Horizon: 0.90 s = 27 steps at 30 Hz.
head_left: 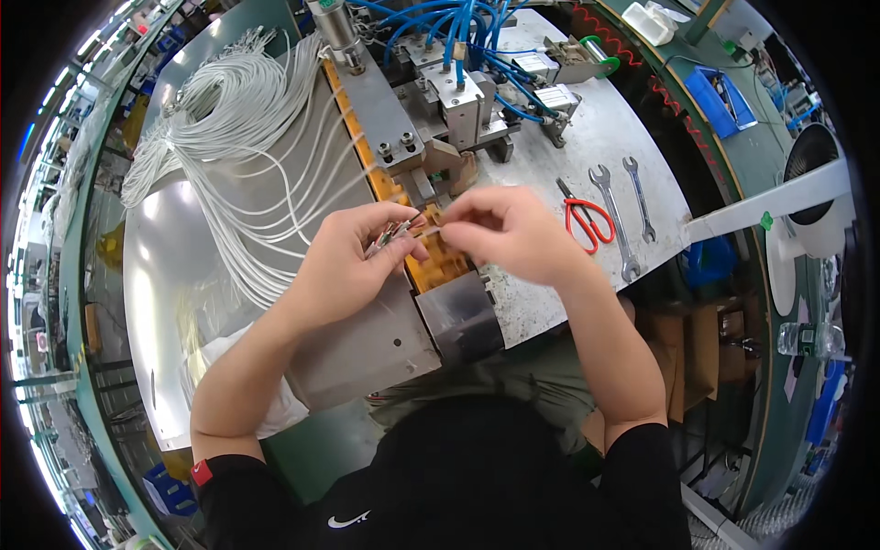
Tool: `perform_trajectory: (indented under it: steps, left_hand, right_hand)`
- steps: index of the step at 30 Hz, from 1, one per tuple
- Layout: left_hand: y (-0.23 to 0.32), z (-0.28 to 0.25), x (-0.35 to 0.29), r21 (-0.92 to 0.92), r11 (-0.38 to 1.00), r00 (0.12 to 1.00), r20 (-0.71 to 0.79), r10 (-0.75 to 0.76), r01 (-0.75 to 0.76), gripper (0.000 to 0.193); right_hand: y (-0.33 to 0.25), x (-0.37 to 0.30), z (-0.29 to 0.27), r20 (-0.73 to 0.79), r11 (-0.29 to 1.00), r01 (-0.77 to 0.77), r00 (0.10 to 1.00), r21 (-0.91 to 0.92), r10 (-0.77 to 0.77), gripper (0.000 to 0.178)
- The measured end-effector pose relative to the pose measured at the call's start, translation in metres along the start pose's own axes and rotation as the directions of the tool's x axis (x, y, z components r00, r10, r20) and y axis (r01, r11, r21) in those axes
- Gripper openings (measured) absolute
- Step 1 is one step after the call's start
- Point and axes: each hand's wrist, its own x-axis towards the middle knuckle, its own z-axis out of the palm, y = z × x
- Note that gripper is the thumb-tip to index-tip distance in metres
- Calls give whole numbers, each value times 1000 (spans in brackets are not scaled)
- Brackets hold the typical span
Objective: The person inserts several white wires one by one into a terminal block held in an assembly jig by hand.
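My left hand is closed around a small bundle of thin wire ends with several colours, held over the orange fixture strip. Just to the right, my right hand is pinched, its fingertips close to the tips of that bundle. Something thin and pale shows between the two hands, too blurred to name. White cables lie in a large coiled heap to the left, and several strands run from it toward the orange strip. A metal press machine stands just beyond my hands.
Blue air tubes rise from the machine. On the metal table at right lie red-handled pliers and two wrenches. Farther right are a blue tray and a white angled bar. Cardboard boxes sit below.
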Motion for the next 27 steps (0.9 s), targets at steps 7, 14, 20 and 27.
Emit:
perform_trajectory:
  steps: [7,14,20,27]
  left_hand:
    - [9,1,-3,-84,996,1000,-14,-27,26,25]
    - [22,-12,-5,8,999,987,-152,-44,46,18]
    - [30,-12,-15,208,976,968,251,7,-61,17]
    - [17,9,-4,282,916,926,-164,340,-286,14]
  right_hand:
    - [-13,-1,15,16,999,-27,1000,38,27,11]
    - [-16,-10,24,72,977,106,993,-187,-94,10]
    - [-9,-5,8,-32,994,-32,999,-102,29,10]
    - [-24,-10,2,-13,977,-109,993,181,113,12]
